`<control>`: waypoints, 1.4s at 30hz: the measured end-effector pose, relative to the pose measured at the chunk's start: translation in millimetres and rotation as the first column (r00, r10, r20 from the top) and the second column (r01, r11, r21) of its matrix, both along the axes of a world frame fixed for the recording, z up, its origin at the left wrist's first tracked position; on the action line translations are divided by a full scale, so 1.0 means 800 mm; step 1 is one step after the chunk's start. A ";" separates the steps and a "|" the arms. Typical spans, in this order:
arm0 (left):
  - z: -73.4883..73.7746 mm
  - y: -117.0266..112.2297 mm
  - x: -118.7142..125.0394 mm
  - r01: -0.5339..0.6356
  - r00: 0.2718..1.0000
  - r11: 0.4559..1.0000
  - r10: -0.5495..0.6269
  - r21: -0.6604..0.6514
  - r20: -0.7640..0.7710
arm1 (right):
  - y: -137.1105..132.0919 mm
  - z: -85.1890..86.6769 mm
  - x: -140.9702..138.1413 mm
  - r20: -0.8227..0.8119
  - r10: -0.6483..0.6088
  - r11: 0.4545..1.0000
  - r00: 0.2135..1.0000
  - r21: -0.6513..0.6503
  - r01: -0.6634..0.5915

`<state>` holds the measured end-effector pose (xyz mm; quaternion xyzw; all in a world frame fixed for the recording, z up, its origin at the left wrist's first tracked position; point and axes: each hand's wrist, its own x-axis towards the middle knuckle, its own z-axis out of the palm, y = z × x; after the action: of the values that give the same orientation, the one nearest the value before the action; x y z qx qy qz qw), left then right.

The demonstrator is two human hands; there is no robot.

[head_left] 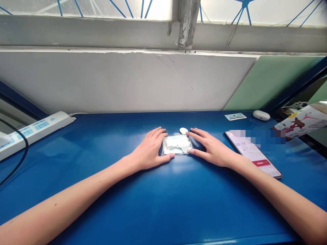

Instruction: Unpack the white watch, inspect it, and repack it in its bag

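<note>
A small shiny packet point(176, 144), clear and silvery with a whitish band, lies flat on the blue table in front of me. My left hand point(151, 149) rests at its left edge, fingers stretched out and the thumb along the lower corner. On the other side, my right hand point(209, 145) has its fingers spread, with the index fingertip and thumb at the packet's right corners. Neither hand is closed round it. A white round disc point(183, 130) sits just behind the packet, near the right fingertips. What the packet contains is hard to make out.
A white power strip point(38, 131) with a black cable point(24, 153) lies at left. To the right are a phone point(255, 156) showing a timer, a card point(235, 116), a white earbud case point(261, 115) and a tilted printed container point(302, 119). A wall point(127, 81) closes the back.
</note>
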<state>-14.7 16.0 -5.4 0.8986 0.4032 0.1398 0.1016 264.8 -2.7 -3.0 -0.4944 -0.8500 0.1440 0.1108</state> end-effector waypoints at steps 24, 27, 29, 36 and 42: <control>-0.003 0.001 -0.001 -0.032 0.999 0.999 0.032 0.023 0.002 | 0.000 -0.004 0.003 0.048 0.017 0.999 0.999 0.044 -0.019; -0.003 0.001 0.000 -0.032 0.999 0.999 0.031 0.024 0.012 | 0.000 -0.005 0.003 0.050 0.017 0.999 0.999 0.049 -0.020; -0.004 0.001 -0.001 -0.035 0.999 0.999 0.035 0.028 0.016 | 0.000 -0.004 0.003 0.057 0.019 0.999 0.998 0.047 -0.022; -0.006 0.001 0.000 -0.037 0.999 0.999 0.037 0.035 0.009 | -0.001 -0.005 0.001 0.083 0.001 0.997 0.997 0.077 -0.008; -0.006 0.001 -0.001 -0.042 0.999 0.999 0.042 0.023 0.009 | -0.002 -0.007 0.000 0.089 -0.008 0.996 0.996 0.084 0.001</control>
<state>-15.4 16.7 -10.1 0.8904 0.4202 0.1503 0.0901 264.8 -4.2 -8.7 -0.4973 -0.8583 0.0857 0.0935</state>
